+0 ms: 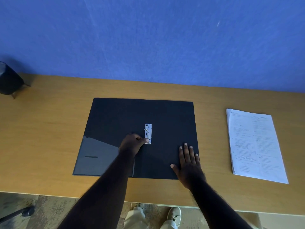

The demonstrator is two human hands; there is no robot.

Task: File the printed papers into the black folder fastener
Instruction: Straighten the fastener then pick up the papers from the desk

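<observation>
Wooden desk (49, 129) against a blue wall (148, 38); we take the black folder (165, 113) as the landmark, lying open flat mid-desk.

Nearest us: our right hand (189, 161) lies flat, fingers spread, on the folder's right leaf near its front right corner, gripping nothing, just pinning it down. Our left hand (133, 143) is on the folder just left of the metal fastener (148, 133), fingers curled, thumb tip touching the fastener's near end. Looks like we're working the latch; can't tell if the clip is released yet.

Printed papers (254, 146) sit as one stack well right of the folder, apart from it, untouched.

Progress, as we judge it: early. Folder open, fastener exposed. Left to do: open the clip, fetch the stack, seat it in the fastener, close the clip. Can't see punch holes in the sheets.

Beyond and left of the folder, at the desk's far left edge: a dark round object on small legs (9, 80), well clear. Nothing lies between folder and papers.
</observation>
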